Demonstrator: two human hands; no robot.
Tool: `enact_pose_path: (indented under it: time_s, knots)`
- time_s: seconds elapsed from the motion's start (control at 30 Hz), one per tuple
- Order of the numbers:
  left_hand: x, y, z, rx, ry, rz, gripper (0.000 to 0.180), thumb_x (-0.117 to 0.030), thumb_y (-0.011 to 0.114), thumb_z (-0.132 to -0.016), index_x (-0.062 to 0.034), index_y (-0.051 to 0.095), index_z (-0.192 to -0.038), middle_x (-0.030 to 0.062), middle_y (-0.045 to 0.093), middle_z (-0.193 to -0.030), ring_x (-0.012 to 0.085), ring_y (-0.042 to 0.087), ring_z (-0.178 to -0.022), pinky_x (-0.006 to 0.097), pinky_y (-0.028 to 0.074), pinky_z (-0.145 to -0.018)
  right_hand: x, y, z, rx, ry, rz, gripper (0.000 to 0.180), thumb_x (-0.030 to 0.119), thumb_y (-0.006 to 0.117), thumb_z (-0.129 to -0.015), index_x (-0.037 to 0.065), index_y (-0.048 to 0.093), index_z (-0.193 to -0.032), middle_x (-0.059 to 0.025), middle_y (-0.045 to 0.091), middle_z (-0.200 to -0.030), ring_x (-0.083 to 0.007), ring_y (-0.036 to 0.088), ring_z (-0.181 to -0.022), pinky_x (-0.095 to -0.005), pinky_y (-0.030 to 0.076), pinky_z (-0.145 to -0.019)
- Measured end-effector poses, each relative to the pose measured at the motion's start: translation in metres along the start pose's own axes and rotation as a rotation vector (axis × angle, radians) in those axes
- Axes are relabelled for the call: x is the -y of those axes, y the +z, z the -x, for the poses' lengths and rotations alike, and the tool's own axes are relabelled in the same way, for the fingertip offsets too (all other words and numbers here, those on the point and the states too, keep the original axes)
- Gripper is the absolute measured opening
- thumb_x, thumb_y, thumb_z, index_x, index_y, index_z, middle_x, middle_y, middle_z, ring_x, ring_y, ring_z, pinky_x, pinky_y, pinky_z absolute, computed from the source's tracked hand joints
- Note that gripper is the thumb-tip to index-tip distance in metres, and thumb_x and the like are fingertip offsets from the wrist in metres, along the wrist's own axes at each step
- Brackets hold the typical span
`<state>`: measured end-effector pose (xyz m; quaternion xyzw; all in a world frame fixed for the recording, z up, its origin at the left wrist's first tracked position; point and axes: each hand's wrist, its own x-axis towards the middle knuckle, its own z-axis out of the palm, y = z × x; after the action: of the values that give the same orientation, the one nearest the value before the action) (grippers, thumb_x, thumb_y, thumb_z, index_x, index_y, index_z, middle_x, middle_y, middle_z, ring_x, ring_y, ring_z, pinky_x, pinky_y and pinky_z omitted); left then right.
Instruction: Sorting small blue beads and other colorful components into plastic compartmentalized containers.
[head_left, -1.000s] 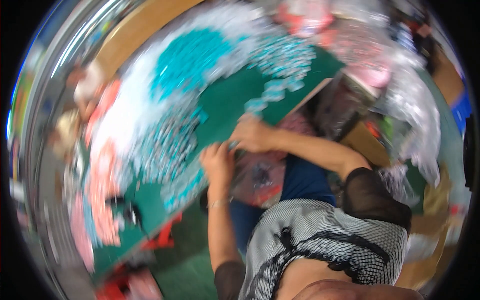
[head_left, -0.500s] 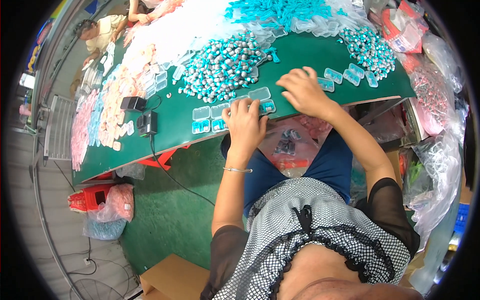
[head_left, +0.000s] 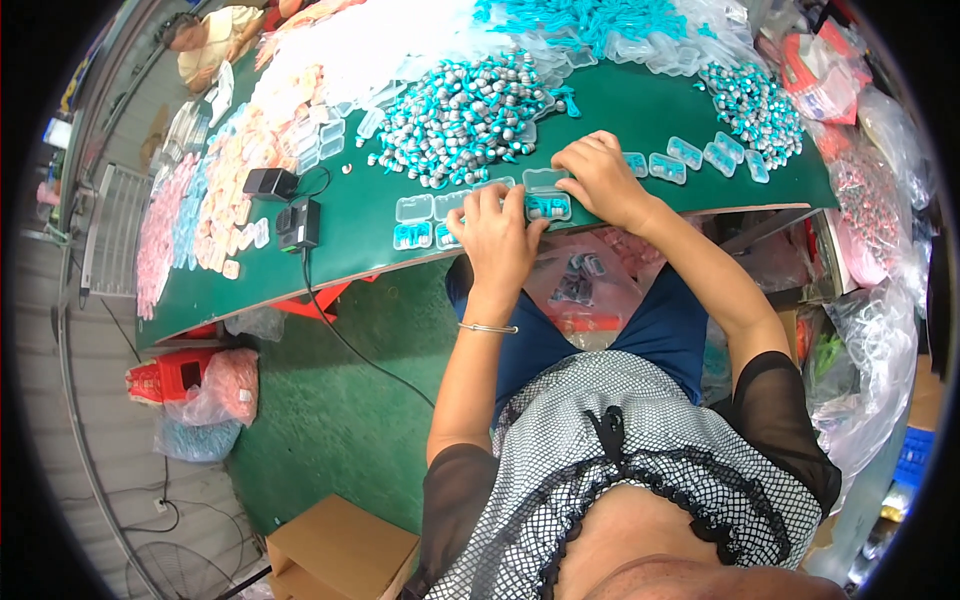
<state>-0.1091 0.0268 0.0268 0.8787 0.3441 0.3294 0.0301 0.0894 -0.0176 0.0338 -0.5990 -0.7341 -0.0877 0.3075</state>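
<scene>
A row of small clear plastic cases with raised lids lies along the table's near edge, teal and white pieces inside. My left hand [head_left: 497,235] rests over the middle of this row, fingers spread and hiding part of it. Just right of it is the rightmost open case [head_left: 547,207], its lid [head_left: 545,180] tilted back. My right hand [head_left: 607,182] has its fingertips at the right edge of that lid, fingers bent and apart. Behind the row rises a pile of small grey and teal pieces [head_left: 455,120]. Closed cases [head_left: 667,168] lie right of my right hand.
The green table [head_left: 350,225] bears black adapters [head_left: 297,224] with a cable hanging off the edge. Pink and peach pieces [head_left: 225,215] spread at the left, more teal pieces [head_left: 750,110] at the right. Another person [head_left: 215,45] sits far left. A cardboard box [head_left: 340,550] stands below.
My right hand has moved left to the lid of the rightmost open case. My left hand stays over the row. A closed case shows beside my right hand. The view has shifted slightly.
</scene>
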Motion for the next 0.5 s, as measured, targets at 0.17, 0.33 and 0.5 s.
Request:
enact_pose_path:
  time_s: [0.17, 0.33, 0.5]
  knots:
    - [-0.002, 0.002, 0.002, -0.014, -0.008, 0.001, 0.044, -0.028, 0.082, -0.065, -0.0116, 0.068, -0.103, 0.0029, 0.059, -0.101, 0.0245, 0.052, -0.101, 0.049, 0.032, -0.089, 0.000, 0.000, 0.006, -0.107, -0.093, 0.008, 0.019, 0.012, 0.072, -0.077, 0.009, 0.063, -0.093, -0.0044, 0.064, -0.089, -0.0234, 0.061, -0.093, -0.0417, 0.040, -0.092]
    - [-0.003, 0.007, 0.005, -0.022, -0.019, 0.020, 0.037, -0.027, 0.081, -0.067, -0.0113, 0.070, -0.099, 0.0030, 0.059, -0.098, 0.0245, 0.052, -0.100, 0.050, 0.031, -0.089, 0.008, -0.002, 0.008, -0.136, -0.130, 0.007, 0.014, 0.009, 0.069, -0.077, 0.006, 0.063, -0.089, -0.0063, 0.064, -0.088, -0.0256, 0.062, -0.087, -0.0404, 0.045, -0.082]
    - [-0.009, 0.005, 0.007, 0.013, -0.029, -0.012, 0.034, -0.026, 0.079, -0.072, -0.0129, 0.071, -0.102, 0.0014, 0.059, -0.104, 0.0239, 0.051, -0.105, 0.050, 0.030, -0.092, 0.015, -0.002, 0.013, -0.183, -0.135, -0.037, 0.012, 0.007, 0.067, -0.077, 0.005, 0.062, -0.088, -0.0077, 0.064, -0.087, -0.0269, 0.062, -0.085, -0.0395, 0.046, -0.078]
